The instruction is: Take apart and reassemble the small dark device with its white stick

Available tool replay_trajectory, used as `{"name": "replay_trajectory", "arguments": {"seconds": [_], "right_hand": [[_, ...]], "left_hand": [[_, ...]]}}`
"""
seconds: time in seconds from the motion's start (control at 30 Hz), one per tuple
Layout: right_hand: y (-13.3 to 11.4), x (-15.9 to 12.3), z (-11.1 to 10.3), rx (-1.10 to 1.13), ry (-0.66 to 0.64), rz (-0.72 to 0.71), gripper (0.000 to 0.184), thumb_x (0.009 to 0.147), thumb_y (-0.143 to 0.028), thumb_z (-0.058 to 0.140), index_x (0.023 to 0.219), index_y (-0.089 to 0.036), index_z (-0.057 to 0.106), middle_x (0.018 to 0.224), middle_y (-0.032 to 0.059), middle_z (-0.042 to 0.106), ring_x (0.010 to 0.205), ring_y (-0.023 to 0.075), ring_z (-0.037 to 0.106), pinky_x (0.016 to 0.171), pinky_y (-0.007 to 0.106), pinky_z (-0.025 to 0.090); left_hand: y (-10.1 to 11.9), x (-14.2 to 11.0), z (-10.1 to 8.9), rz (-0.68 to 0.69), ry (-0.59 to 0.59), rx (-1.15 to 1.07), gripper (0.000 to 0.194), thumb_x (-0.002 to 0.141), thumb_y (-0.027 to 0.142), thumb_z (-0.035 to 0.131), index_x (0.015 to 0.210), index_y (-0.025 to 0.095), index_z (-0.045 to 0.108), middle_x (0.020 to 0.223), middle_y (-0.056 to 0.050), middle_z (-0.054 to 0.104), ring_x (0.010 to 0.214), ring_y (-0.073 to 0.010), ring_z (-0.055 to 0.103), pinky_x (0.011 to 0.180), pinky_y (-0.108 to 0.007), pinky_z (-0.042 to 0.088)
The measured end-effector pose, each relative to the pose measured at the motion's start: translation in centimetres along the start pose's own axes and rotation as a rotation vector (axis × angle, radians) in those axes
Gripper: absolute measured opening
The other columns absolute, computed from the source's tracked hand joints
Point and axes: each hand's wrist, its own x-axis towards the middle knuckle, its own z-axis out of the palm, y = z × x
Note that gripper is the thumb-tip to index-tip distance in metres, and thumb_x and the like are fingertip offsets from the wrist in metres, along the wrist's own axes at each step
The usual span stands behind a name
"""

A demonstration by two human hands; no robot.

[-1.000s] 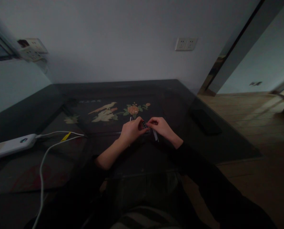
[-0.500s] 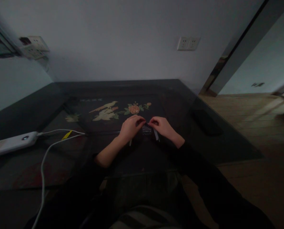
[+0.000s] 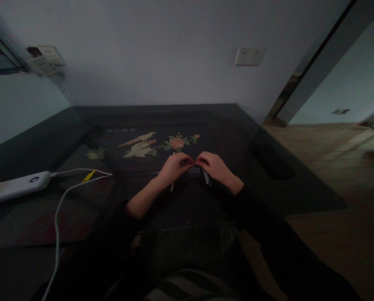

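My left hand (image 3: 175,168) and my right hand (image 3: 215,167) meet over the dark tabletop, fingertips pinched close together. Between them is something small and dark, too dim to name. Just below the fingertips lies a small clear or metallic rectangular piece (image 3: 193,172) on the table. A thin grey strip (image 3: 206,177) lies under my right hand, partly covered by it. Beside my left wrist a thin pale stick (image 3: 172,186) shows, its middle hidden behind the hand.
A white power strip (image 3: 20,187) with a white cable (image 3: 56,225) and yellow tag (image 3: 88,176) lies at left. A dark flat phone-like object (image 3: 273,161) rests at right. Bird and flower pictures (image 3: 177,143) decorate the glossy table; a wall with sockets (image 3: 249,56) stands behind.
My left fingertips have shifted slightly right, nearer the right ones. More of the pale stick shows behind my left hand. The rest looks the same apart from a slight camera shift.
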Motion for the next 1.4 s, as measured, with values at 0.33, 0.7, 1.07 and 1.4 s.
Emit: {"name": "replay_trajectory", "arguments": {"seconds": [0.33,0.7,1.07,1.4], "right_hand": [[-0.3,0.0,-0.3,0.058,0.073,-0.001,0.012,0.086,-0.021,0.061,0.076,-0.016,0.062,0.078,0.0038,0.059,0.076,0.0163,0.053,0.069,0.027,0.038],[-0.2,-0.1,-0.5,0.130,0.097,0.046,0.009,0.080,-0.018,0.067,0.073,-0.016,0.064,0.074,0.0021,0.056,0.070,0.0145,0.053,0.065,0.026,0.039],[0.4,0.1,0.0,0.057,0.039,0.087,0.010,0.081,-0.021,0.067,0.074,-0.015,0.066,0.073,0.0025,0.057,0.069,0.0145,0.053,0.064,0.026,0.038],[1.0,0.1,0.6,-0.070,-0.033,0.071,0.010,0.080,-0.021,0.069,0.073,-0.015,0.067,0.073,0.0039,0.058,0.074,0.0167,0.052,0.067,0.027,0.035]], "left_hand": [[-0.4,0.3,0.2,-0.130,0.014,-0.137,0.010,0.075,0.024,0.067,0.077,0.015,0.069,0.074,-0.002,0.069,0.071,-0.0133,0.062,0.065,-0.023,0.046],[-0.7,0.3,0.6,-0.137,0.049,-0.207,0.016,0.076,0.030,0.066,0.078,0.015,0.069,0.076,-0.003,0.070,0.074,-0.0148,0.063,0.069,-0.025,0.049],[-0.6,0.2,0.9,-0.115,0.039,-0.042,0.012,0.078,0.028,0.065,0.078,0.017,0.070,0.077,-0.002,0.069,0.072,-0.0139,0.060,0.066,-0.024,0.044],[-1.7,0.5,1.6,-0.065,-0.037,0.007,0.009,0.079,0.024,0.063,0.078,0.017,0.069,0.076,-0.002,0.066,0.073,-0.0134,0.058,0.066,-0.024,0.042]]}}
